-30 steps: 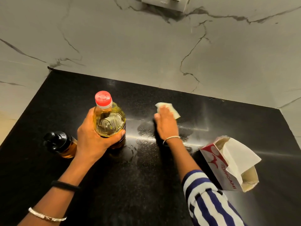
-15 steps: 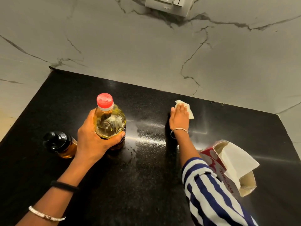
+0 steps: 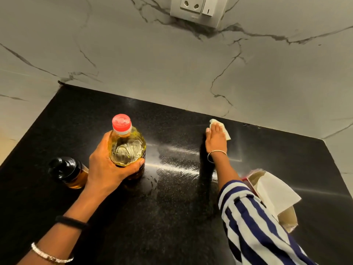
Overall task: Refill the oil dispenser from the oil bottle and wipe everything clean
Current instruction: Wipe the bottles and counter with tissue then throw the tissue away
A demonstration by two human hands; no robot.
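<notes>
- Head view, only camera.
- Black counter point(image 3: 172, 217) against a marble wall point(image 3: 133, 64); socket plate point(image 3: 196, 8) on the wall, far centre.
- Oil bottle point(image 3: 127, 148) stands upright, left of centre, long axis vertical. Red cap point(image 3: 121, 122) on, yellow oil nearly to the shoulder.
- Left hand point(image 3: 107, 169) grips the bottle round its lower body from the near-left. Fingers curled, thumb tip showing on the right side. Can't tell if the base is on the counter or just off it.
- Dispenser point(image 3: 66, 172) stands just left of that hand: dark top on, amber oil inside. Nothing touches it.
- Right hand point(image 3: 215, 139) is far right, close to the wall edge. Palm down, fingers straight and together, pressing a folded tissue point(image 3: 227, 135) flat on the counter. White corners poke out past the fingertips and on the right side.
- Key relation: shiny smear point(image 3: 177, 161) lies left and near of the right hand, between it and the bottle. Droplets sit by the bottle base.
- Judgement: wiping stage, refill looks done. The right hand is the free one for the smear; the stroke would need to come left and nearer.
- Risk guess: the bottle base may carry oil, so it may need wiping too.
- Tissue box point(image 3: 288, 219) is near right, partly behind the striped sleeve point(image 3: 254, 226), with a sheet point(image 3: 275, 190) sticking out.
</notes>
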